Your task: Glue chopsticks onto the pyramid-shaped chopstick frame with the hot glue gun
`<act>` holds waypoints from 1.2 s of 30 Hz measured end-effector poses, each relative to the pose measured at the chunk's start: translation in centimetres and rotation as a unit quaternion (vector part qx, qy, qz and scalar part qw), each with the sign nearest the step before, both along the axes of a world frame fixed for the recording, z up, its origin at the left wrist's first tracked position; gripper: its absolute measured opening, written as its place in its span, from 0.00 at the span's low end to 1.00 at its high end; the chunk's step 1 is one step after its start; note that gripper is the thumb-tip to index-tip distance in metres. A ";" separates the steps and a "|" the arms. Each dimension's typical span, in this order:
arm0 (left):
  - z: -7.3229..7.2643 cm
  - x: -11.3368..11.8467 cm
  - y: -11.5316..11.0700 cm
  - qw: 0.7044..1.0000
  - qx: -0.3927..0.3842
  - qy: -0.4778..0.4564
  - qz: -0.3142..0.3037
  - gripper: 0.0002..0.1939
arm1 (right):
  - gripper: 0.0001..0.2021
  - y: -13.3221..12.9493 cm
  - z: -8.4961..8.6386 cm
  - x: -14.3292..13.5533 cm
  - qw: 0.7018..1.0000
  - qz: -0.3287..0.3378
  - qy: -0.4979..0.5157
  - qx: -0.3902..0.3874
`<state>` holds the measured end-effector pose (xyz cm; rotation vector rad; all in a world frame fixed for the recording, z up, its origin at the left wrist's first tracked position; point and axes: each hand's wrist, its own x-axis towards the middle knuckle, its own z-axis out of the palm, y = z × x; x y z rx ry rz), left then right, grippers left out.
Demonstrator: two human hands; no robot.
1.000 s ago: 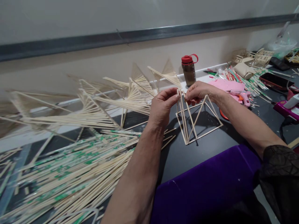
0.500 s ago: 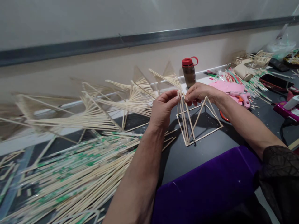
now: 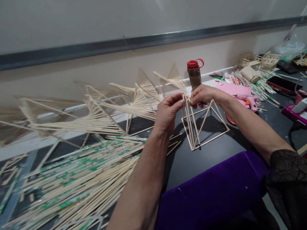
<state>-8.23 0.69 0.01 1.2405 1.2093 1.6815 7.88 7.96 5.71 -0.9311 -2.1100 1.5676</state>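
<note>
Two hands (image 3: 169, 110) (image 3: 206, 95) pinch a stick frame (image 3: 211, 139) (dark table (image 3: 181, 169) beneath, wall (image 3: 163, 57) behind).

Dim, faint glare on wall (image 3: 134, 19), left side smeared (and stretched)

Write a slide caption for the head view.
Both hands pinch the tops of slender wooden sticks at an open frame, water bottle behind.
</note>
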 end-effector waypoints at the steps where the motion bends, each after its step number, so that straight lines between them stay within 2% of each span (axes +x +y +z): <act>1: 0.0 0.0 0.0 1.000 -0.001 -0.001 -0.001 0.16 | 0.09 0.0 0.0 0.0 1.000 0.001 0.000 0.001; 9: 0.1 0.0 -0.1 1.000 -0.003 -0.005 -0.008 0.15 | 0.08 0.3 -0.2 -0.1 1.000 0.012 -0.003 0.022; 18: 0.9 0.1 0.0 0.999 -0.026 0.003 -0.029 0.17 | 0.09 0.1 0.1 -0.1 0.999 0.030 -0.003 0.038; 23: 0.8 -0.2 0.4 0.999 -0.033 0.017 -0.037 0.16 | 0.08 0.4 0.0 0.0 0.999 0.046 -0.002 0.025; 29: 0.7 -0.4 0.5 0.997 -0.036 0.028 -0.062 0.15 | 0.06 0.8 -0.3 0.2 0.999 0.044 0.003 0.025; 36: 0.6 -0.5 0.6 0.997 -0.032 0.034 -0.064 0.15 | 0.05 1.0 -0.4 0.3 0.999 0.036 -0.003 0.021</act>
